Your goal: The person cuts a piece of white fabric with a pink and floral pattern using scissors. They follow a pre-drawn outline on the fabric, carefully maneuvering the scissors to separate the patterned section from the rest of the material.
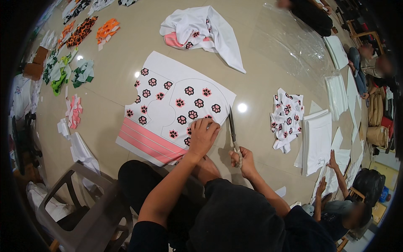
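A white fabric piece [197,90] with black and pink paw prints and a pink striped band lies spread on the floor in front of me. Curved outlines are drawn on it. My left hand [203,136] rests on its lower right part, fingers laid over the cloth and pressing it down. In my right hand [245,161] are large scissors [232,128], gripped by their wrapped handles. Their blades point away from me along the fabric's right edge, with the tip near the drawn curve. My foot [206,170] sits beneath my left forearm.
Crumpled white and pink fabric [201,31] lies beyond the piece. Paw-print cut pieces [286,117] and folded white stacks [317,143] are at the right. Coloured scraps [82,31] lie far left, a grey plastic chair [84,210] near left. Other people sit at the right.
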`<state>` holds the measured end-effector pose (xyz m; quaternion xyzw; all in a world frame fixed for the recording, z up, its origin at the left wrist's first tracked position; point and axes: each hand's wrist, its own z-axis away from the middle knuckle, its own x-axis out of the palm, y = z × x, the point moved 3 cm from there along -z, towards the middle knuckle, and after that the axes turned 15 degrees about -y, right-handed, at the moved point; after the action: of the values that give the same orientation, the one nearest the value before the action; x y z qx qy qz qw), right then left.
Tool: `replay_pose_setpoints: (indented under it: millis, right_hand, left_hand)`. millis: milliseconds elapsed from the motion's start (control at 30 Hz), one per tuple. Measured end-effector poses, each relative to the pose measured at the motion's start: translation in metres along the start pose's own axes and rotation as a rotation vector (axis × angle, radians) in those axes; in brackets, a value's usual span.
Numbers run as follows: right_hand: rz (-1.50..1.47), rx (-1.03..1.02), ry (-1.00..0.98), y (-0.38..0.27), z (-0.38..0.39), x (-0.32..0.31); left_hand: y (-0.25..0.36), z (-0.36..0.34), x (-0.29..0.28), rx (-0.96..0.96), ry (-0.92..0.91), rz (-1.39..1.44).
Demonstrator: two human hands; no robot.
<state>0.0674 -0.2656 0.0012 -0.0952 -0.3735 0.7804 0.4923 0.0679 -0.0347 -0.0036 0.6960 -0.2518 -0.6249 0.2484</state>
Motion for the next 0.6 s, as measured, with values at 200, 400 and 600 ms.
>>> replay_pose_setpoints:
  millis: [200, 400, 600]
  right_hand:
    - [0.034, -0.016, -0.006, -0.007, -0.009, -0.002]
    - [0.042, -0.005, -0.002, -0.010, -0.012, -0.005]
    - [0.068, 0.005, -0.002, -0.014, -0.012, -0.006]
  left_hand:
    - [-0.001, 0.000, 0.000, -0.004, -0.013, 0.016]
    - [0.002, -0.002, -0.001, 0.003, 0.012, -0.002]
    - [0.000, 0.000, -0.003, 0.001, 0.019, -0.011]
